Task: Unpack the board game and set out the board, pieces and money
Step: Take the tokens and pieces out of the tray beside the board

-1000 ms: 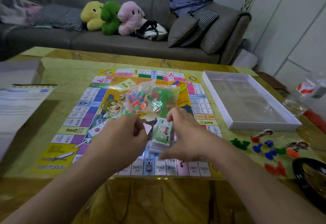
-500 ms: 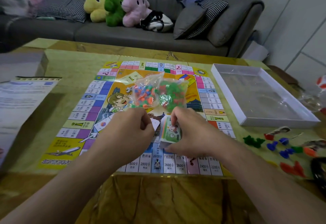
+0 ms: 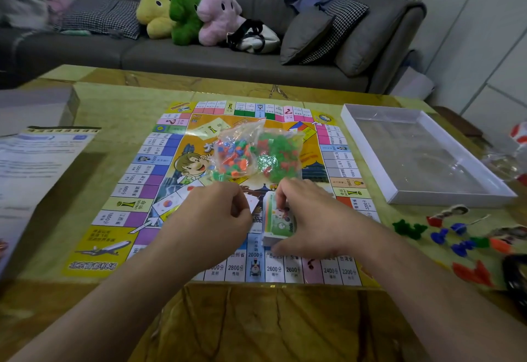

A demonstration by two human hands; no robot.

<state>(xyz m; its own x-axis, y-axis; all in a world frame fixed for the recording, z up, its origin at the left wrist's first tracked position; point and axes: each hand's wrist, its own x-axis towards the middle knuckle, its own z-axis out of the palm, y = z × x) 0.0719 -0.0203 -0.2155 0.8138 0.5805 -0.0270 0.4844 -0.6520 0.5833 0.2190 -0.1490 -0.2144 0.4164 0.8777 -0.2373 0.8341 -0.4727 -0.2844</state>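
Note:
The game board [image 3: 134, 187] lies unfolded flat on the table. Two clear bags of small coloured plastic pieces [image 3: 258, 153] rest on its middle. Just in front of them my right hand [image 3: 310, 219] grips a wrapped stack of play money [image 3: 278, 220] with a green top note, held just above the board's near edge. My left hand [image 3: 211, 219] is beside the stack with its fingers curled; its fingertips pinch at the stack's left side, though the contact is partly hidden. Loose pawns in green, blue and orange [image 3: 445, 236] lie on the table to the right of the board.
The white box tray [image 3: 368, 162] sits at the right. A printed sheet [image 3: 34, 162] and a grey box [image 3: 37, 105] lie at the left. A dark round object [image 3: 516, 279] is at the right edge. A sofa with plush toys [image 3: 188, 13] stands behind the table.
Both hands stay on the money stack at the same spot on the board. The camera has tilted slightly; the bags and pawns have not moved.

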